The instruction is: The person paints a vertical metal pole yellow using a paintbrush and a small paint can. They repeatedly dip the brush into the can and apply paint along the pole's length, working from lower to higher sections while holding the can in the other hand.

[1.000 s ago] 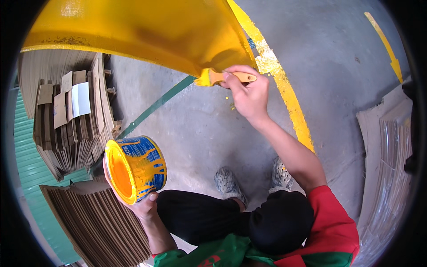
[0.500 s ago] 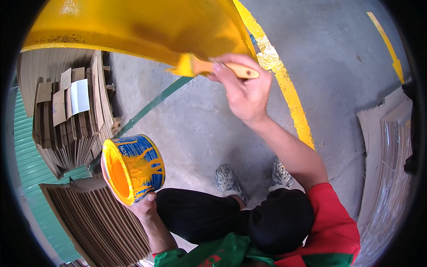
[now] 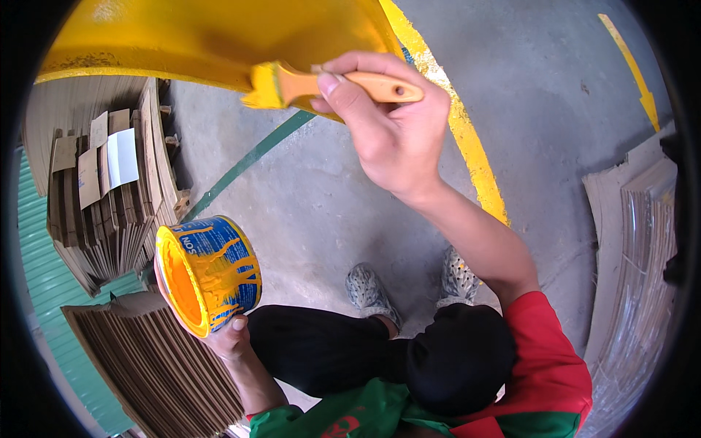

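Note:
My right hand (image 3: pixel 394 120) is closed around the orange handle of a paintbrush (image 3: pixel 299 82). Its bristles, coated in yellow paint, point left and lie in front of the lower edge of a large yellow panel (image 3: pixel 219 36); whether they touch it I cannot tell. At the lower left, my left hand (image 3: pixel 232 339) grips a paint can (image 3: pixel 219 270) from below and behind. The can is blue with yellow drips down its side, and it tilts so that its open mouth faces left, showing yellow-orange paint inside. Most of the left hand's fingers are hidden behind the can.
Stacks of flat cardboard stand at the left (image 3: pixel 109 233) and lower left (image 3: pixel 153 365). Another stack, wrapped in clear plastic (image 3: pixel 642 241), is at the right. A yellow line (image 3: pixel 475 157) and a green line (image 3: pixel 252 160) cross the grey floor. My shoes (image 3: pixel 371 292) are below.
My right hand has moved the paintbrush left and slightly up in the picture. The paint can in my left hand has shifted a little to the left.

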A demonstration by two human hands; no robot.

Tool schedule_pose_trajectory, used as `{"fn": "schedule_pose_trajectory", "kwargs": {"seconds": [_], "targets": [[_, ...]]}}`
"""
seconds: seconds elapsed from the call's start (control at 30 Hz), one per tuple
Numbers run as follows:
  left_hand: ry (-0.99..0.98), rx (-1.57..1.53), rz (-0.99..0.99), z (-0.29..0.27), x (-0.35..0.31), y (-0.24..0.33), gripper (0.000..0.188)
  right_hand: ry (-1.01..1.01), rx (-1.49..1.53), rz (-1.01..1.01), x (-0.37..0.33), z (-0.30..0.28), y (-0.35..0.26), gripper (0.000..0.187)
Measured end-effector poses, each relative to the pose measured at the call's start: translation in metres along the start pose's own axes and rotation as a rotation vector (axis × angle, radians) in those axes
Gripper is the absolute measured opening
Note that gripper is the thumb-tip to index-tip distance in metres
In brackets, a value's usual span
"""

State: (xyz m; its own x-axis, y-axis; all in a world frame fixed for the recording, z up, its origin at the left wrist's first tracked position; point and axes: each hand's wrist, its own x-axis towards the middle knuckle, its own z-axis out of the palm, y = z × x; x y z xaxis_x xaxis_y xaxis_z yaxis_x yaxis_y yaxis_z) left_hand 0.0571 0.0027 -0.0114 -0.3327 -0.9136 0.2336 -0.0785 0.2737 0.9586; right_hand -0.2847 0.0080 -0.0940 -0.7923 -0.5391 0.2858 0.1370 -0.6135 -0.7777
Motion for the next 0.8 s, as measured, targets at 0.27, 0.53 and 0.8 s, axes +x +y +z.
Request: {"fn": "schedule_pose_trajectory", "kwargs": {"seconds": [0.27,0.53,0.8], "targets": [[0.010,-0.015,0.026,-0.016,-0.002,-0.008,0.103,0.109,-0.126,0.159,-0.035,-0.046,0.069,0.011],[-0.020,-0.003,-0.007,-0.012,0.001,-0.007,0.105,0.116,-0.495,0.325,-0.043,-0.078,0.113,0.012],[-0.012,0.007,-0.041,-0.031,-0.002,-0.012,0.110,0.072,-0.100,0.158,-0.041,-0.056,0.061,0.009]]}}
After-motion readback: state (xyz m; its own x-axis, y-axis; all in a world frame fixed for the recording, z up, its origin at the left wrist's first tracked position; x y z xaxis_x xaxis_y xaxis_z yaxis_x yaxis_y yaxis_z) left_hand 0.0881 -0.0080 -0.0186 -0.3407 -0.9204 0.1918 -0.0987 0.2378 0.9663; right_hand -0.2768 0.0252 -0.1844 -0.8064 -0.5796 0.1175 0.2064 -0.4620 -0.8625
